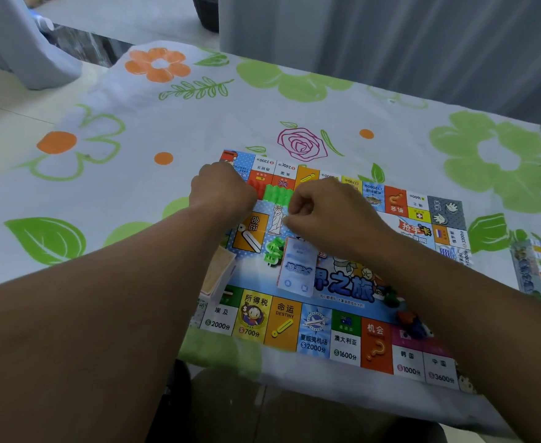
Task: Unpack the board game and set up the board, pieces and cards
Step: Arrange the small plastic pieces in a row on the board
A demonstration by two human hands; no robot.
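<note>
The board [314, 318] lies on the flowery cloth [173, 123]. Small coloured pieces [413, 321] sit by its near right corner. A blue card pack [296, 270] lies in its middle, and a tan pack [219, 273] on its left edge. At its far side the left hand [221, 190] and right hand [320, 209] curl beside a green house row [277, 194]. I cannot tell if they grip it.
</note>
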